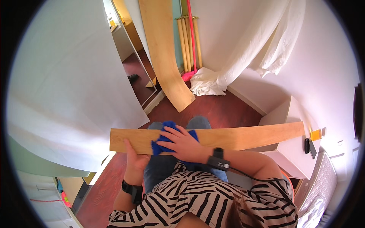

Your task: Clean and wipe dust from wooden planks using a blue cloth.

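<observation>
A long light-brown wooden board (222,138) lies crosswise over my lap. Near its left end, my left hand (137,156) grips the lower edge, thumb on the upper face and the other fingers hidden underneath. Pressed onto the board's face, a crumpled blue cloth (169,125) sits under my right hand (182,142), whose fingers are spread over it and point left. The board's right end reaches over a white cabinet.
A wider wooden board (159,57) leans ahead, beside a mirror (137,71). Behind it stand wooden poles (188,42) and a pink broom (188,75). A white curtain (209,82) trails on the floor. The white cabinet (298,156) holds a yellow jar (316,134) and small dark objects.
</observation>
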A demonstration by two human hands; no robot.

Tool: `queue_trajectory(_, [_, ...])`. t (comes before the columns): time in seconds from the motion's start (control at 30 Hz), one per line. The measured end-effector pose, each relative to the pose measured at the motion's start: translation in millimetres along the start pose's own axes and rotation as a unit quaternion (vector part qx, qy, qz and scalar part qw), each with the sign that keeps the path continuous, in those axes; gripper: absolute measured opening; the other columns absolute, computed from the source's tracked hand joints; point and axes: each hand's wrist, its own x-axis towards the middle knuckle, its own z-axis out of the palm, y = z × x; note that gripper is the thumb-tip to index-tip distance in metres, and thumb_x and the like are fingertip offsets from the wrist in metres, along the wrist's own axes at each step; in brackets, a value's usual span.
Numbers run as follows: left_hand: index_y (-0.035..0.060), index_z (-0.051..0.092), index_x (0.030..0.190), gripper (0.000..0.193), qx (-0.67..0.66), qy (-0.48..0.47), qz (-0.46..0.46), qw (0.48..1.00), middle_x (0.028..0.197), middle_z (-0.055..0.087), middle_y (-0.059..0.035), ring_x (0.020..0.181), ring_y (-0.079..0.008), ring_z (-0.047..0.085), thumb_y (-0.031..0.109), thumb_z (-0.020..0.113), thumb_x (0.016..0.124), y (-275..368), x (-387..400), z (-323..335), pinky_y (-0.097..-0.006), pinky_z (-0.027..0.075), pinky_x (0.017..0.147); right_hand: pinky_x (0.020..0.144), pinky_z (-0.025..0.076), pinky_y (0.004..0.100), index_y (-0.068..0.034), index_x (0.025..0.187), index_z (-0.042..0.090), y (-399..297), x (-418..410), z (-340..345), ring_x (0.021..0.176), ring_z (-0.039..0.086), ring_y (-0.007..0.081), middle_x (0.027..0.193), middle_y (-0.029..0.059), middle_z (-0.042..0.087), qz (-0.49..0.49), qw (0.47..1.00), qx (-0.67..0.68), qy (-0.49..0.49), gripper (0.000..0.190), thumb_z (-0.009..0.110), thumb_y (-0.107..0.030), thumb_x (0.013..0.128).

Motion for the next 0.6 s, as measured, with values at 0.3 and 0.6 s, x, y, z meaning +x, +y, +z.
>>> queue_trajectory(0.3, [0.0127,0.054,0.134,0.057,-0.022,-0.036,0.030,0.999,0.133,0.062,-0.0048,0.123,-0.0239,0.059,0.058,0.049,0.100,2,-3,23,-0.0423,0.050,0.104,0.108,0.036,0.0511,-0.024,0.136,0.057,8,-137,-87,0.139,0.043,0.0303,0.143,0.0092,0.050,0.117,0.977,-0.169,-0.055,0.063,0.076,-0.021,0.076])
queue_trajectory(0.6, [0.0117,0.055,0.133,0.053,0.029,-0.133,0.062,0.989,0.129,0.064,-0.0066,0.120,-0.0236,0.062,0.053,0.050,0.101,22,-25,78,-0.0397,0.054,0.099,0.100,0.042,0.0510,-0.019,0.126,0.063,22,-173,-121,0.125,0.055,0.0328,0.133,0.0115,0.058,0.158,0.934,-0.301,0.107,0.058,0.079,-0.018,0.070])
